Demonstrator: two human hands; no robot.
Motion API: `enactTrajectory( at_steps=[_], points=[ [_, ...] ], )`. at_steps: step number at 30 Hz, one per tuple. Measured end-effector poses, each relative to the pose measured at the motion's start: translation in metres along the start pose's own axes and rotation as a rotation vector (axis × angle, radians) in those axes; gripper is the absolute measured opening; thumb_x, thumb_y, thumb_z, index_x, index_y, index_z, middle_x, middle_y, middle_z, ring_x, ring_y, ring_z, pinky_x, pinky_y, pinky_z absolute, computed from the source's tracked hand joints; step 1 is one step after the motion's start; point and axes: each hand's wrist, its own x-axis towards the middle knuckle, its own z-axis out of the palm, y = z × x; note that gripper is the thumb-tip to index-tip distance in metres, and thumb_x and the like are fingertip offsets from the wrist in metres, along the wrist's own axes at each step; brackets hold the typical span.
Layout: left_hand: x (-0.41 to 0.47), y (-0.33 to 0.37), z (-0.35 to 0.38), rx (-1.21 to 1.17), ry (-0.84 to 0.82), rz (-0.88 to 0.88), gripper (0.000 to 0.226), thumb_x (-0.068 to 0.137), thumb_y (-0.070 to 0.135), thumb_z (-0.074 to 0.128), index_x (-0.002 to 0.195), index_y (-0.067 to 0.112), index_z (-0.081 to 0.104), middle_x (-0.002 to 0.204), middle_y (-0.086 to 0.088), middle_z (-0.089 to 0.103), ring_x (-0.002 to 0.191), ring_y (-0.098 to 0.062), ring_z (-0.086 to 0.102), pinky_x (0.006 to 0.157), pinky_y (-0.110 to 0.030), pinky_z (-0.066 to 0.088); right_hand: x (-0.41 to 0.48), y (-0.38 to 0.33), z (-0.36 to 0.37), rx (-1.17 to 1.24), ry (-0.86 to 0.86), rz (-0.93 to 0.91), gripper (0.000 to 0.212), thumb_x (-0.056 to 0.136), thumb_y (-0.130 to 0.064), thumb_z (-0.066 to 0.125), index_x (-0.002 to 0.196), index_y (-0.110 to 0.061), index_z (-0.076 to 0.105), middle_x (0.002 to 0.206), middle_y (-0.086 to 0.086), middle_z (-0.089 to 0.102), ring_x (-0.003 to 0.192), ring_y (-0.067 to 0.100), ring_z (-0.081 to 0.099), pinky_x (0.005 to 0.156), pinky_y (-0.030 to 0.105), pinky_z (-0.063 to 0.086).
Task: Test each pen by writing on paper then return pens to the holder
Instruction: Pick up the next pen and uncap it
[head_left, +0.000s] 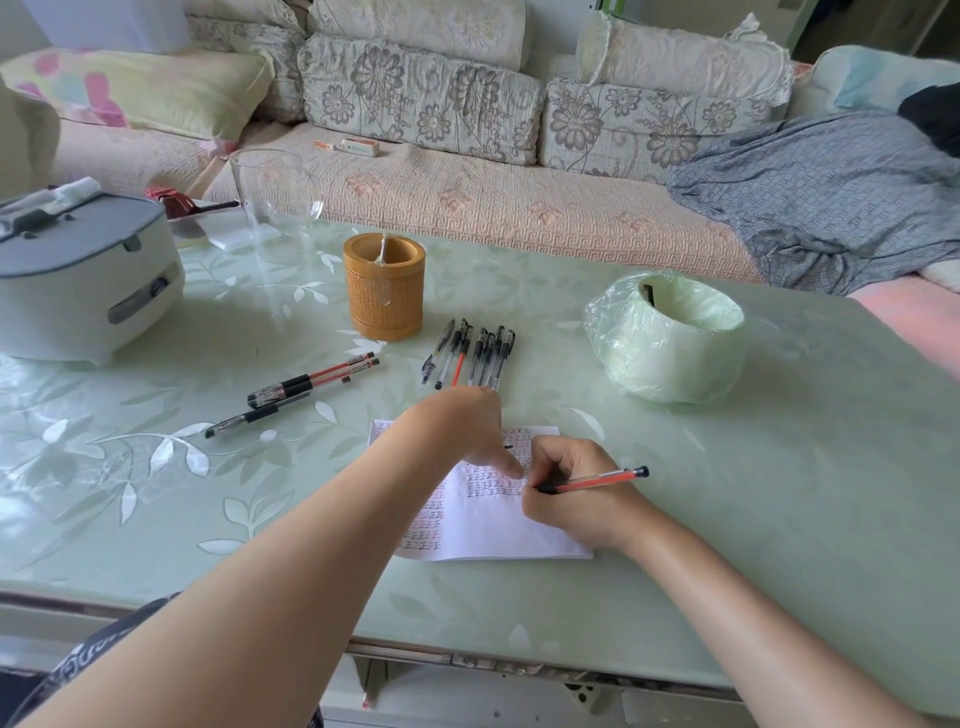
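The red pen (597, 480) sits gripped in the right hand (571, 493), its barrel pointing right. The holder (383, 293) stands ahead and left of that hand. The left hand (467, 431) presses the paper (493, 525), grasping nothing.

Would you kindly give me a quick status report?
Right hand writing with red pen on paper. Left hand steadies the sheet. Holder unobstructed; loose pens nearby.

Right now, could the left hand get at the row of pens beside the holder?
Probably yes. The left hand rests on the paper, empty, just short of the row of pens. Nothing lies between them on the table, and the right hand, writing with a red pen, stays off to the side.
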Motion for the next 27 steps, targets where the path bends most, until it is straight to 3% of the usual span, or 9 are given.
enactTrajectory(
  at_steps=[13, 17, 20, 24, 27],
  points=[
    [-0.002, 0.0, 0.001, -0.027, 0.02, 0.004, 0.063, 0.07, 0.056, 0.077, 0.107, 0.007, 0.067, 0.107, -0.008, 0.069, 0.097, -0.025, 0.065, 0.077, -0.032, 0.052, 0.001, 0.0, 0.0, 0.015, -0.017, 0.034, 0.01, 0.065, -0.008, 0.055, 0.068, -0.004, 0.047, 0.059, 0.002, 0.041, 0.054, 0.013, 0.036, 0.053, 0.027, 0.027],
    [-0.003, -0.001, 0.001, 0.001, 0.014, 0.023, 0.061, 0.071, 0.057, 0.075, 0.106, 0.007, 0.068, 0.105, -0.008, 0.069, 0.097, -0.025, 0.065, 0.08, -0.034, 0.053, 0.003, 0.0, -0.003, 0.173, 0.047, -0.002, 0.022, 0.069, 0.001, 0.06, 0.06, -0.012, 0.045, 0.052, -0.009, 0.042, 0.05, 0.007, 0.036, 0.048, 0.023, 0.029],
    [-0.008, -0.004, -0.005, -0.008, 0.0, 0.068, 0.05, 0.077, 0.049, 0.074, 0.108, 0.01, 0.067, 0.107, -0.004, 0.067, 0.097, -0.024, 0.063, 0.085, -0.035, 0.053, 0.004, 0.0, -0.007, 0.338, 0.127, 0.015, 0.029, 0.08, 0.013, 0.062, 0.067, -0.01, 0.049, 0.052, -0.009, 0.047, 0.047, 0.006, 0.038, 0.046, 0.019, 0.031],
    [-0.012, -0.01, -0.011, 0.003, -0.017, 0.095, 0.032, 0.085, 0.032, 0.072, 0.111, 0.016, 0.067, 0.112, 0.002, 0.065, 0.099, -0.019, 0.059, 0.087, -0.03, 0.046, 0.002, -0.003, -0.007, 0.434, 0.152, 0.047, 0.019, 0.085, 0.008, 0.065, 0.082, -0.01, 0.067, 0.058, -0.003, 0.057, 0.047, 0.006, 0.047, 0.045, 0.019, 0.037],
    [-0.012, -0.015, -0.011, 0.028, -0.027, 0.08, 0.024, 0.086, 0.028, 0.072, 0.108, 0.019, 0.068, 0.106, 0.005, 0.062, 0.098, -0.018, 0.057, 0.087, -0.03, 0.045, 0.003, -0.004, -0.011, 0.493, 0.156, 0.079, 0.03, 0.094, 0.005, 0.054, 0.101, -0.017, 0.073, 0.069, 0.004, 0.064, 0.051, 0.015, 0.052, 0.039, 0.024, 0.041]
  ],
)
